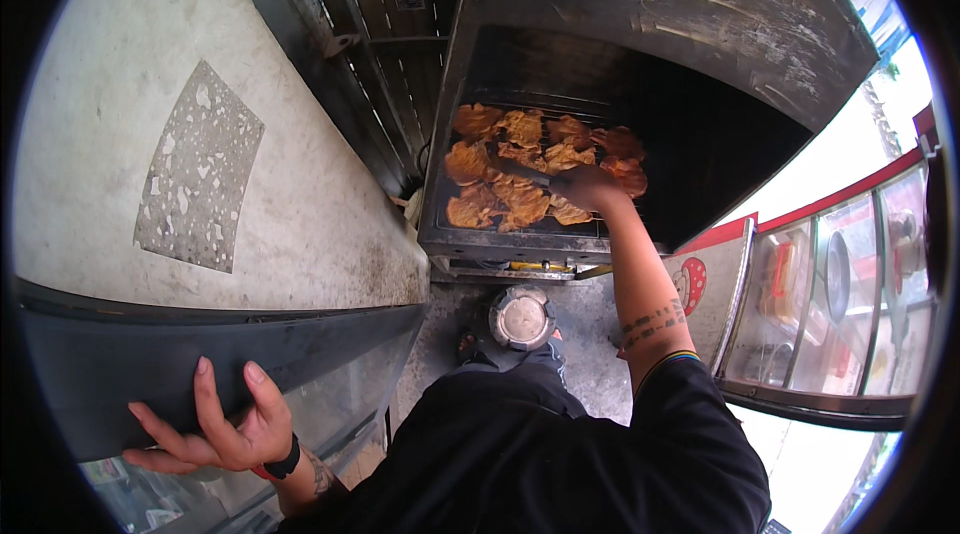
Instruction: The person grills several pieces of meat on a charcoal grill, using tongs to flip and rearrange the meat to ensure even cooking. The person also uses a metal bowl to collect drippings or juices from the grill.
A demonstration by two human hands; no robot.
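My right hand [588, 187] reaches into an open black grill box [700, 124] and grips metal tongs [522, 170] that point left over several orange-brown pieces of meat [505, 196] lying on the wire rack [520, 232]. My left hand [215, 424] presses flat with spread fingers against the dark edge of a counter [120, 374] at the lower left. It holds nothing.
A pale stone counter top [120, 114] with a speckled patch fills the left. The grill's raised lid [680, 4] hangs above the rack. A glass display case [850, 284] stands at the right. A round metal lid or pot [521, 317] sits on the ground below the grill.
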